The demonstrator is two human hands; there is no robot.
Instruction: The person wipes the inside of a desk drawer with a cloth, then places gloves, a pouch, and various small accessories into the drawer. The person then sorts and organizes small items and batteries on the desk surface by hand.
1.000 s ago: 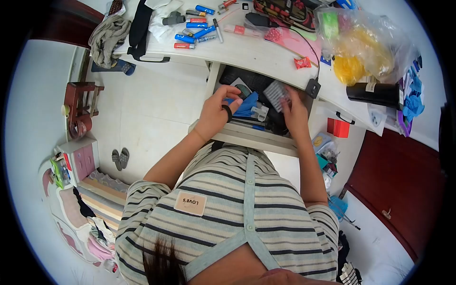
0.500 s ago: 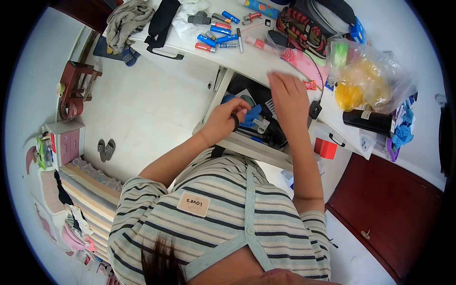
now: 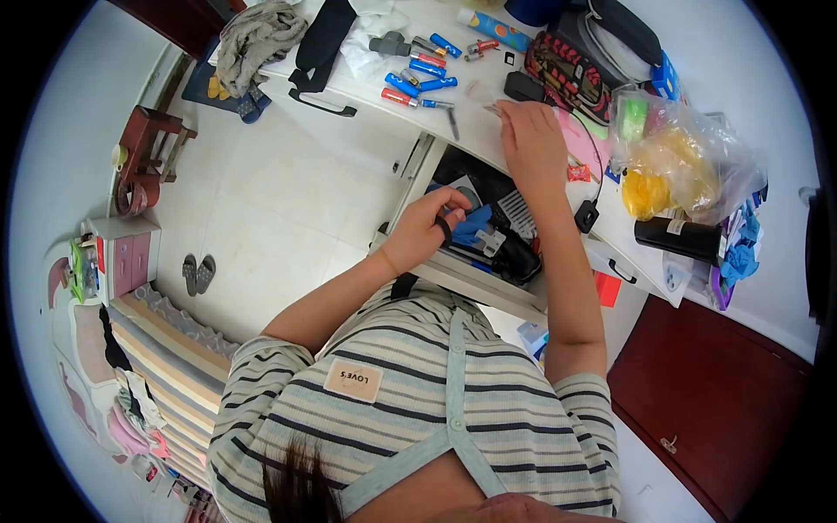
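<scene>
My left hand (image 3: 425,228), with a black band around it, hovers over the open drawer (image 3: 475,277). Its fingers are curled together; anything between them is hidden. Beneath and beside it in the drawer lie a blue crumpled item (image 3: 472,228), a white slotted piece (image 3: 516,213) and a dark glossy object (image 3: 520,261). My right hand (image 3: 534,144) is at the desk edge, its fingertips closed on the near edge of a small clear-and-pink plastic packet (image 3: 478,92). To the left of the packet are a pen (image 3: 452,123) and several batteries (image 3: 426,68).
A black adapter (image 3: 523,85) with a cable lies behind my right hand. Further right are a patterned bag (image 3: 567,74), a clear bag with yellow contents (image 3: 680,166) and a black cylinder (image 3: 678,241). A black strap (image 3: 324,48) hangs over the desk edge at left.
My right hand has moved from above the drawer's far edge onto the desk, to the plastic packet. The left hand stays curled over the drawer. The whole view has shifted slightly.
</scene>
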